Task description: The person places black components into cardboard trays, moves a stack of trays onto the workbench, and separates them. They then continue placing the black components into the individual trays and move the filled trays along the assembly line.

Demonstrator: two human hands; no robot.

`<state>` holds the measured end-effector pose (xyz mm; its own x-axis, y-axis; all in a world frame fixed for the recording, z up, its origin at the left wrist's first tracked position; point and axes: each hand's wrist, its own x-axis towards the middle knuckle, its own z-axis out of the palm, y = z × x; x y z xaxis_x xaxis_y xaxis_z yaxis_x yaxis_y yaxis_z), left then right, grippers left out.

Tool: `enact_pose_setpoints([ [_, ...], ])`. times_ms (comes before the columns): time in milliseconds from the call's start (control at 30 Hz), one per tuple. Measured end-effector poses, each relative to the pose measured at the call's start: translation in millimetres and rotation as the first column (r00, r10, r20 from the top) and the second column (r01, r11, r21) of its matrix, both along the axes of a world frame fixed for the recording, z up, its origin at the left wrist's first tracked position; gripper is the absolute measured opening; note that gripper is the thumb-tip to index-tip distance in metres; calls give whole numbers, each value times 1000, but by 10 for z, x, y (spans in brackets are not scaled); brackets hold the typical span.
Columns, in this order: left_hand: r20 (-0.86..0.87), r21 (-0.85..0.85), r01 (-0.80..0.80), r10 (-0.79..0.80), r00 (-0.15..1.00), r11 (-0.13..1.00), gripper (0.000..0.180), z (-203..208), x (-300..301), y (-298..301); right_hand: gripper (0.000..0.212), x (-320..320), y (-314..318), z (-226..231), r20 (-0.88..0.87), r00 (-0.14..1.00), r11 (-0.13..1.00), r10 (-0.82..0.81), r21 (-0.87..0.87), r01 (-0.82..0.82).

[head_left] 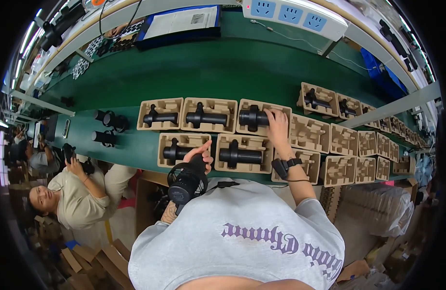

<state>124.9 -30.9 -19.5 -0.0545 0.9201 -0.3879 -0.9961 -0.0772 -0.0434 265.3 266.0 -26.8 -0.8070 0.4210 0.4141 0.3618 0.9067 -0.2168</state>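
My left hand (200,157) is closed around a black handheld device (183,186) with a round, caged head, held in front of my chest. My right hand (278,126) reaches over a brown moulded pulp tray (242,129). Its fingers are curled on the right end of a black cylindrical device (252,117) lying in that tray. Two similar black devices lie in the trays further left, one of them a black device (201,116). Nearer me, a black device (240,155) fills another tray, and one more lies partly behind my left hand.
Vacant pulp trays (310,133) run to the right along the green bench (184,77). Several black cylinders (103,137) stand at the left. A power strip (293,17) and a slanted metal post (392,104) cross above. A seated co-worker (82,193) handles a black part.
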Motion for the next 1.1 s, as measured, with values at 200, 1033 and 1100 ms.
enact_pose_setpoints([
  [200,40,34,-9,8,999,999,34,-73,35,-17,51,-6,7,301,-256,964,996,-69,44,83],
  [1033,210,225,258,-305,929,940,28,-405,-296,456,52,-319,-105,-337,159,987,932,-16,-354,72],
  [1100,247,258,244,-308,919,935,29,-488,-342,479,52,-364,-122,-330,159,987,931,-4,-359,62],
])
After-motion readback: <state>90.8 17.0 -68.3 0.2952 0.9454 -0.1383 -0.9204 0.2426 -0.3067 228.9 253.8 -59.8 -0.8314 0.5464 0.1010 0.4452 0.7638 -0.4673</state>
